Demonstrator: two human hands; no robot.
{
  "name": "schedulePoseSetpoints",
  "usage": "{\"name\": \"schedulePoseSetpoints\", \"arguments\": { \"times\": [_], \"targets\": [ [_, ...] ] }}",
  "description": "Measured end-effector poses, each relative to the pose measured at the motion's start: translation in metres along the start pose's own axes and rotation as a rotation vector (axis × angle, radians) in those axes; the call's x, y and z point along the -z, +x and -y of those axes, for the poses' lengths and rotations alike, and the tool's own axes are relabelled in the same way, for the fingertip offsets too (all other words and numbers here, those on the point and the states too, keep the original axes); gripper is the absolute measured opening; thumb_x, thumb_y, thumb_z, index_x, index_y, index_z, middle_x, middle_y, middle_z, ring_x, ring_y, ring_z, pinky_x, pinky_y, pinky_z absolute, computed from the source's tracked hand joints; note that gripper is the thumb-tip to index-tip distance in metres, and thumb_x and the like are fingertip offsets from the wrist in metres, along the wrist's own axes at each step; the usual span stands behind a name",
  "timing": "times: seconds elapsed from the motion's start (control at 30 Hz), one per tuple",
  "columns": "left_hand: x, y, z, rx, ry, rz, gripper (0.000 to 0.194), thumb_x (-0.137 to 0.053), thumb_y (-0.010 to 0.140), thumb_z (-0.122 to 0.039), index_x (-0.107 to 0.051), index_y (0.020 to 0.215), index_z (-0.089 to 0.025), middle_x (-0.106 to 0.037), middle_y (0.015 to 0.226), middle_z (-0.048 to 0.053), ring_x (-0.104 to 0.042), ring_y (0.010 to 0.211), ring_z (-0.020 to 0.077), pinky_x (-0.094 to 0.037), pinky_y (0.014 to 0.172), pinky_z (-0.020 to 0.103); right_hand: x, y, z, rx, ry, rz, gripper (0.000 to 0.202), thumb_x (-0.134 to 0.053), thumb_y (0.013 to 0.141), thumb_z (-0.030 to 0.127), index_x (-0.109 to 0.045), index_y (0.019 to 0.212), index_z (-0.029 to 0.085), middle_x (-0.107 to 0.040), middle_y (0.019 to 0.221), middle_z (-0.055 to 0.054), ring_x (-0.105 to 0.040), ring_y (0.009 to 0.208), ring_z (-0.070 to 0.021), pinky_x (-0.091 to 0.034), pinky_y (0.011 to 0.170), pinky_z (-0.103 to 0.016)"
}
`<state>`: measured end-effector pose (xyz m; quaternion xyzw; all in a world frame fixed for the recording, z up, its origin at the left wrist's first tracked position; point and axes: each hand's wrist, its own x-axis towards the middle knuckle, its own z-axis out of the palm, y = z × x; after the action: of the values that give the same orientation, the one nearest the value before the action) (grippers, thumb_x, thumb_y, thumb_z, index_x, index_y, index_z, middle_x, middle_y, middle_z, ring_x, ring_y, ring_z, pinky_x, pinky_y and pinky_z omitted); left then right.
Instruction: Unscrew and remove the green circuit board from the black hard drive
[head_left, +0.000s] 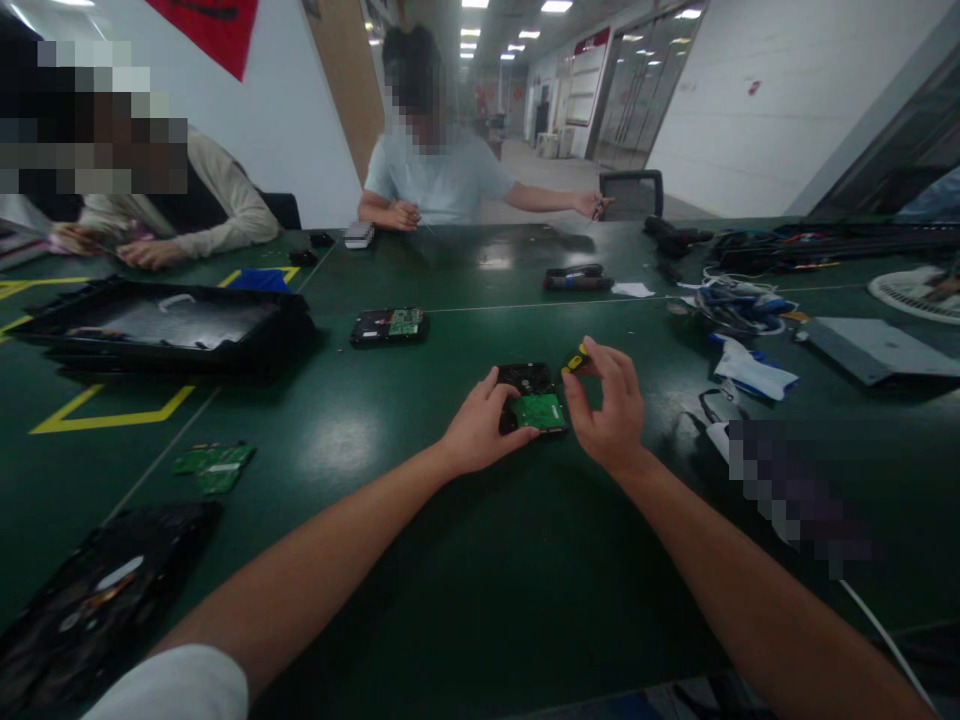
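A black hard drive (527, 378) with a green circuit board (538, 411) on its upper face lies flat on the dark green table. My left hand (484, 425) grips its left side, thumb along the near edge and fingers at the far left corner. Between the thumb and fingers of my right hand (609, 400) is a small yellow-and-black screwdriver (576, 359), tilted just right of the drive. Its tip is too small to make out. Farther back on the left sits another hard drive (389, 326), also with a green board showing.
Black trays (172, 320) are stacked at left, with loose green circuit boards (215, 465) nearer me. Cables (739, 300), a white packet (754, 370) and a silver box (881, 350) occupy the right side. A dark tool (576, 278) lies farther back. Two people sit across the table.
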<state>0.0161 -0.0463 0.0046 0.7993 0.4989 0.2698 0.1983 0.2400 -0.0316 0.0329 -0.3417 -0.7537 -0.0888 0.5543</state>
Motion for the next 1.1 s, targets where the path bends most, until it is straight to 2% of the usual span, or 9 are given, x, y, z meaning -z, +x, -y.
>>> {"name": "schedulePoseSetpoints", "arguments": {
  "times": [0.17,0.37,0.57,0.83,1.0,1.1],
  "targets": [
    [-0.0007,-0.0002,0.0009,0.006,0.006,0.001,0.06,-0.075,0.085,-0.057,-0.057,0.129,-0.021,-0.039,0.164,0.021,-0.021,0.161,0.0363,-0.035,0.124,0.056,-0.0007,0.0,-0.0013,0.005,0.002,-0.001,0.06,-0.057,0.099,0.015,-0.043,0.156,0.03,-0.061,0.139,-0.012,-0.066,0.114,-0.0257,-0.064,0.093,-0.046],
    [-0.0007,-0.0004,0.0011,0.01,0.005,0.002,0.059,-0.074,0.085,-0.058,-0.058,0.128,-0.021,-0.039,0.164,0.021,-0.022,0.161,0.0366,-0.035,0.124,0.055,0.0004,0.0004,-0.0003,0.002,-0.017,-0.044,0.056,-0.066,0.096,0.021,-0.049,0.148,0.031,-0.062,0.122,-0.01,-0.064,0.107,-0.0246,-0.066,0.08,-0.042],
    [0.0001,-0.0005,-0.0002,0.001,-0.001,0.0,0.058,-0.075,0.085,-0.056,-0.058,0.127,-0.021,-0.04,0.163,0.021,-0.022,0.161,0.0359,-0.035,0.124,0.055,0.0019,0.0013,0.0007,0.005,-0.013,-0.005,0.055,-0.058,0.099,0.018,-0.047,0.151,0.028,-0.061,0.136,-0.013,-0.064,0.12,-0.0271,-0.063,0.094,-0.047],
    [-0.0003,-0.001,0.0007,0.002,0.004,-0.002,0.058,-0.075,0.085,-0.057,-0.057,0.128,-0.022,-0.042,0.163,0.019,-0.021,0.161,0.0361,-0.034,0.124,0.057,0.0013,0.0017,0.0015,0.022,-0.033,-0.046,0.053,-0.066,0.095,0.019,-0.053,0.145,0.028,-0.064,0.121,-0.01,-0.065,0.11,-0.0261,-0.063,0.089,-0.048],
    [-0.0004,-0.001,0.0002,0.001,0.001,-0.004,0.059,-0.075,0.085,-0.056,-0.057,0.129,-0.021,-0.041,0.163,0.021,-0.023,0.16,0.0362,-0.035,0.124,0.056,0.0002,0.0007,0.0001,0.007,0.036,0.03,0.056,-0.059,0.098,0.018,-0.045,0.152,0.029,-0.062,0.137,-0.012,-0.063,0.123,-0.0281,-0.061,0.099,-0.052],
    [-0.0003,-0.001,0.0003,-0.005,0.007,-0.003,0.059,-0.075,0.085,-0.056,-0.057,0.128,-0.021,-0.042,0.162,0.021,-0.023,0.161,0.0362,-0.036,0.123,0.056,-0.0003,0.0005,-0.0006,0.0,0.057,0.046,0.058,-0.059,0.098,0.017,-0.044,0.153,0.029,-0.062,0.136,-0.011,-0.065,0.119,-0.0268,-0.062,0.096,-0.049]
  ]
}}
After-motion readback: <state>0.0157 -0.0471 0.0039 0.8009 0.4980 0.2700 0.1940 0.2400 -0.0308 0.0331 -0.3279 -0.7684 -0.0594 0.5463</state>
